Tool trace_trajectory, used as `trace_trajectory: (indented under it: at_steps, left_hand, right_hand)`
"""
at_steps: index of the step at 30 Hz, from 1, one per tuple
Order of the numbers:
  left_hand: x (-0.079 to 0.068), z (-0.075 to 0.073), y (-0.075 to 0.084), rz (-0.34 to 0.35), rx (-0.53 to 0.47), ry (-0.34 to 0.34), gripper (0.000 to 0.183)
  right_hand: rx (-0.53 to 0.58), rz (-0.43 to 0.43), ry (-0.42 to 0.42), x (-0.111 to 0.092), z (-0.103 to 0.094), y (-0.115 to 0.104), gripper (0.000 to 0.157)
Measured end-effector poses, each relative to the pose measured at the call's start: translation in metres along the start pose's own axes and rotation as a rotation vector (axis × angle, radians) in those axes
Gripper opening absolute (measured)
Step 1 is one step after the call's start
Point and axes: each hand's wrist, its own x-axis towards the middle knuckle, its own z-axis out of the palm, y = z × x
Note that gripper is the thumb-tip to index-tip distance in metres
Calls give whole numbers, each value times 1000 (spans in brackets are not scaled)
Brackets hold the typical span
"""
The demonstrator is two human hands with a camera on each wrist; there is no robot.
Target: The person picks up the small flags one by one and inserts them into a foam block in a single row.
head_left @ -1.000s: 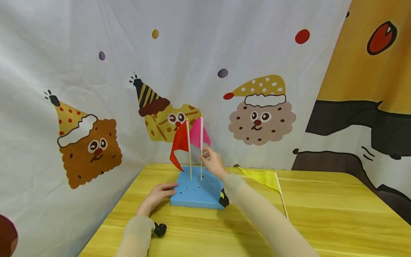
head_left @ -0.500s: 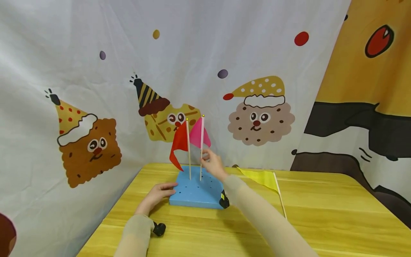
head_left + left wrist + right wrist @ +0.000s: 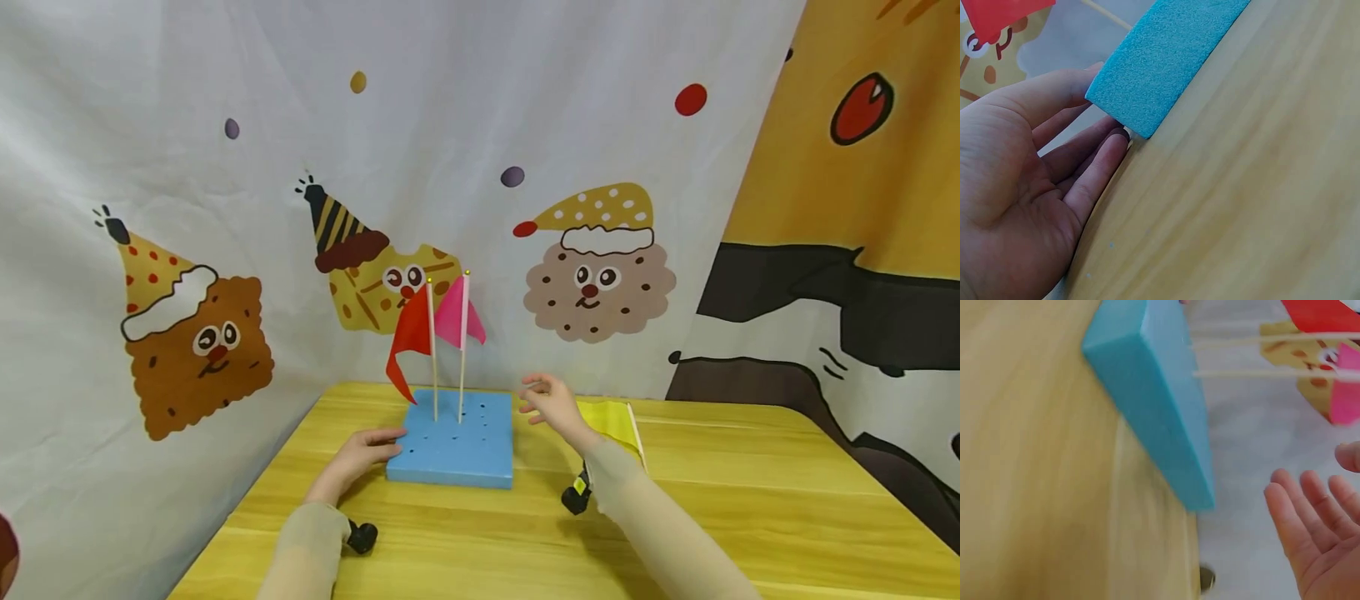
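A blue foam block point(image 3: 457, 458) with small holes lies on the table, and two flags on thin sticks stand upright in it. The red flag point(image 3: 414, 323) is on the left; the pink flag point(image 3: 451, 312) stands just right of it. My left hand point(image 3: 362, 455) rests against the block's left side, and in the left wrist view its thumb and fingertips touch the block's end. To the right of the block, my right hand point(image 3: 553, 408) is raised with nothing in it, fingers loosely extended. Behind that wrist lies a yellow flag point(image 3: 611, 423), partly hidden by the forearm.
The wooden table point(image 3: 720, 500) reaches back to a hanging cloth point(image 3: 420, 125) printed with cartoon biscuits. A black wrist device point(image 3: 576, 496) sits at the right cuff, another wrist device point(image 3: 362, 537) at the left.
My right hand has let go of the pink flag's stick and moved right, off the block. Both flags still stand in the block; my left hand keeps its place at the block's side.
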Motion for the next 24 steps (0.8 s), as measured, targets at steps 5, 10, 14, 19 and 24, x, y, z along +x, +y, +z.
trace_trajectory:
  at_steps: [5,10,14,19,24]
  left_hand:
    - [-1,-1,1,-6,-13,-8,43]
    - [-2,-1,1,3,-7,-17,44]
    - [-5,-2,1,-4,-22,-31,47]
    - [-6,-2,0,-1,-23,-43,49]
    - [-3,0,1,0,-10,-44,49]
  right_hand:
    - [8,65,24,-29,-43,14,33]
    - [-7,131,56,-42,-91,45,39]
    - [-27,176,39,-53,-123,58,47]
    - [-3,217,28,-66,-152,69,54]
    - [18,252,34,-75,-171,78,53]
